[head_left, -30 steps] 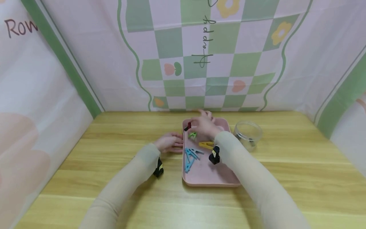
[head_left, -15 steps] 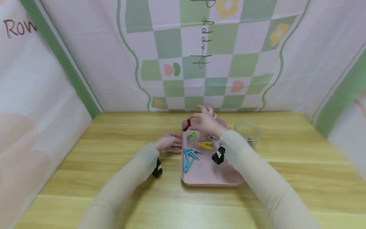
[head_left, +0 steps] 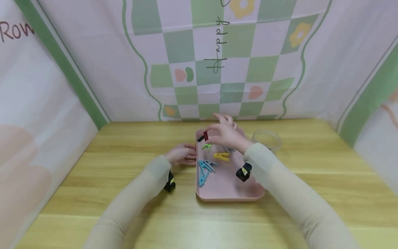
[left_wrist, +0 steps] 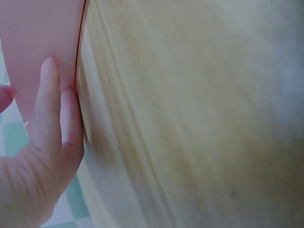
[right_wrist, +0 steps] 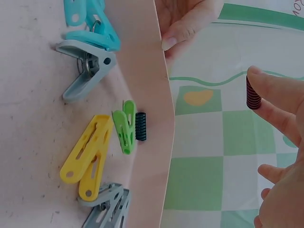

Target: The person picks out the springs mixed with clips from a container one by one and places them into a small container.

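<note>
Our right hand (head_left: 225, 135) pinches a small dark red clip (right_wrist: 253, 93) btw thumb and forefinger, lifted just above the far left corner of the pink tray (head_left: 228, 193). It looks light, stiff plastic w/ ribbed sides, so we judge those ribs the best hold (small enough to slip). Left hand (head_left: 181, 155) lies flat, fingers straight against the tray's left wall. Yellow clip (right_wrist: 88, 161), green clip (right_wrist: 124, 126), blue clips (head_left: 203, 169) lie in the tray; clear jar (head_left: 267, 139) stands to the right, nothing in the way.

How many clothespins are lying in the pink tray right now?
5 seen on the pink tray: teal clothespin, grey clothespin, green clothespin, yellow clothespin, second grey clothespin at the frame's edge. The right hand may hide more.
</note>
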{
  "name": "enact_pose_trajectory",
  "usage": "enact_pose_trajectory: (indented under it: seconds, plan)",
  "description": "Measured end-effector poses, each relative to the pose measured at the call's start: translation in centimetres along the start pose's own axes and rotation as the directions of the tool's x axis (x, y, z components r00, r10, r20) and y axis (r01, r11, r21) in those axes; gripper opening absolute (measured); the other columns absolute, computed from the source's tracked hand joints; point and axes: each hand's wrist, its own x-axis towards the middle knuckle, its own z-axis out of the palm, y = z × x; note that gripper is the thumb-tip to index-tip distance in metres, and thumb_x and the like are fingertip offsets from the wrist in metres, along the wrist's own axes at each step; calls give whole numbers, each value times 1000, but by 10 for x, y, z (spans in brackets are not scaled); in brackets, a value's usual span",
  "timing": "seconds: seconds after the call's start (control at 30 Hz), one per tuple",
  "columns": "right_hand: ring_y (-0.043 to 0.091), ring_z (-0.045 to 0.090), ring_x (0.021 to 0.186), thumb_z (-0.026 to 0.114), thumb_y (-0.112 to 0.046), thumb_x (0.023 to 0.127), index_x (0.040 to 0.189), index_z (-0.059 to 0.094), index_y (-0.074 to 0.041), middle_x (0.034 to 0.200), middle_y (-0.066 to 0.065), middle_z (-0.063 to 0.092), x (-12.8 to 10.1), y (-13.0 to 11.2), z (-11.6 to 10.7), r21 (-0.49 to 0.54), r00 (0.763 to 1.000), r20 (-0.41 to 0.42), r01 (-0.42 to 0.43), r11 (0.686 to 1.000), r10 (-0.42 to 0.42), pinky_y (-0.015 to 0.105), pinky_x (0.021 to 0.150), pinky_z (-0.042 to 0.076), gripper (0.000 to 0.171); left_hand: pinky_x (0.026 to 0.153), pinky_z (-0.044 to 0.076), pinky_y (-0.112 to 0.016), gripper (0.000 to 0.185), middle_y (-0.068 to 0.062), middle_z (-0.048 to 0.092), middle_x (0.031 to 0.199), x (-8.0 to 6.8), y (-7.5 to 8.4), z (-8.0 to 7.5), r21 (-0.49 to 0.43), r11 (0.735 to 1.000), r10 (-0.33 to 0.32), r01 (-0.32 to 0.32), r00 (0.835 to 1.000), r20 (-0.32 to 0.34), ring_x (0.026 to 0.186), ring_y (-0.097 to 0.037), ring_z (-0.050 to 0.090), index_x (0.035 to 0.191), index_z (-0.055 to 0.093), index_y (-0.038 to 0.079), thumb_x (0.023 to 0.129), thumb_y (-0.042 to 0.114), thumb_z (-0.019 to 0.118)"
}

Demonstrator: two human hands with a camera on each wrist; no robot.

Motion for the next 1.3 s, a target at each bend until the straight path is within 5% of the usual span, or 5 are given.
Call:
enact_pose_trajectory:
  seconds: [0.47,0.83,1.3]
  plan:
    - [43,0,140,71,-31,84,117,66,-16,157,14,12,-3,7,-11,-68,1000,-21,3,998,-5,66,109,5,36,96,52,-40,46,-26,52,131,4,2,-6,21,1000,15,-16,999,40,118,-32,56,138,35,-5,97,8,50]
    - [44,-1,139,72,-27,84,116,66,-13,157,17,11,-5,8,-18,-61,1000,-18,-8,998,7,67,108,-1,36,89,56,-36,54,-24,50,126,4,1,-3,68,997,21,-21,1000,10,100,-27,63,137,35,-7,92,9,60]
    - [46,-1,138,74,-26,81,114,67,-12,156,19,12,-7,16,-20,-89,1000,-17,-9,996,7,67,108,-1,36,85,58,-38,61,-22,52,125,7,-3,1,132,991,35,-29,998,-42,102,-27,62,139,35,-4,88,9,66]
